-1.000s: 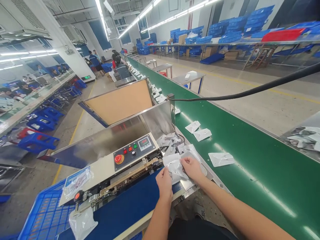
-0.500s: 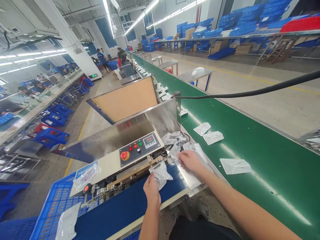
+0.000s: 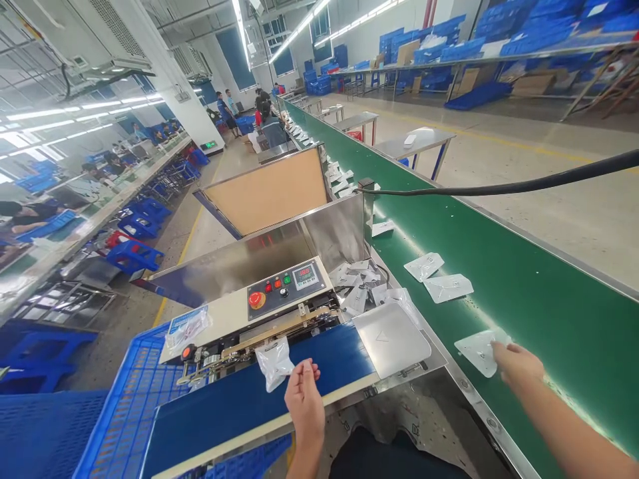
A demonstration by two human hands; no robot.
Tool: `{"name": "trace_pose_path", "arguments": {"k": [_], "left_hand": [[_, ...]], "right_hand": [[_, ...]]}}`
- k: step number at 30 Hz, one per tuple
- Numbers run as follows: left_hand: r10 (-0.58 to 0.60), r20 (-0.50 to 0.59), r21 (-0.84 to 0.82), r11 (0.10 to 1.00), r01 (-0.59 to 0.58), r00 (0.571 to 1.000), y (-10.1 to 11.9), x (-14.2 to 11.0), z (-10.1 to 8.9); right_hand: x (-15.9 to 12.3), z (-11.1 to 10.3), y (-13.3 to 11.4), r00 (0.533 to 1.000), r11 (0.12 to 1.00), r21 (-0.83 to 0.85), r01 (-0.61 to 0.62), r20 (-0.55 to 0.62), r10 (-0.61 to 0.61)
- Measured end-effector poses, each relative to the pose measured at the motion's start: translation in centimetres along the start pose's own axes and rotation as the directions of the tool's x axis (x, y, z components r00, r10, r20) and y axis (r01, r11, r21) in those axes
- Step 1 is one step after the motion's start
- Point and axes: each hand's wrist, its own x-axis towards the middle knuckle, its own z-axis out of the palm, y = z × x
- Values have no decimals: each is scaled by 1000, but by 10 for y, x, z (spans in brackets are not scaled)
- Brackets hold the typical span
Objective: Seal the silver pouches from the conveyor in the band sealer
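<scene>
My right hand (image 3: 519, 364) pinches the right end of a flat white pouch (image 3: 479, 351) at the green conveyor belt. On the blue belt (image 3: 329, 362) of a band sealer, a filled white plastic bag (image 3: 274, 366) has its upper edge at the sealing strip. Just right of this bag is my left hand (image 3: 305, 396), fingers curled together with nothing visible in them. Two more flat pouches, a nearer one (image 3: 449, 288) and a farther one (image 3: 424, 266), lie on the green conveyor belt (image 3: 549, 293). Several small white packets (image 3: 357, 296) are heaped behind the metal plate (image 3: 392, 336).
The sealer's control panel (image 3: 283, 289) has a red stop button and lit display. A blue crate (image 3: 124, 399) stands at the sealer's left end. A black cable (image 3: 499, 191) crosses above the conveyor. Upright metal panels (image 3: 269, 249) stand behind the sealer; people work farther off.
The filled bag has moved left along the sealer, out of my left hand. My right hand has gone from the packet heap to a pouch at the green conveyor. The white bag at the sealer's left end is gone.
</scene>
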Motion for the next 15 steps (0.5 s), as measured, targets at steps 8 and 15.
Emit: {"name": "trace_pose_path", "arguments": {"k": [8, 15], "left_hand": [[339, 587, 85, 877, -472, 735, 26, -38, 86], [284, 582, 31, 928, -370, 762, 30, -35, 105]], "right_hand": [[-117, -31, -85, 863, 860, 362, 361, 219, -455], [-209, -19, -128, 614, 722, 673, 161, 505, -607]]}}
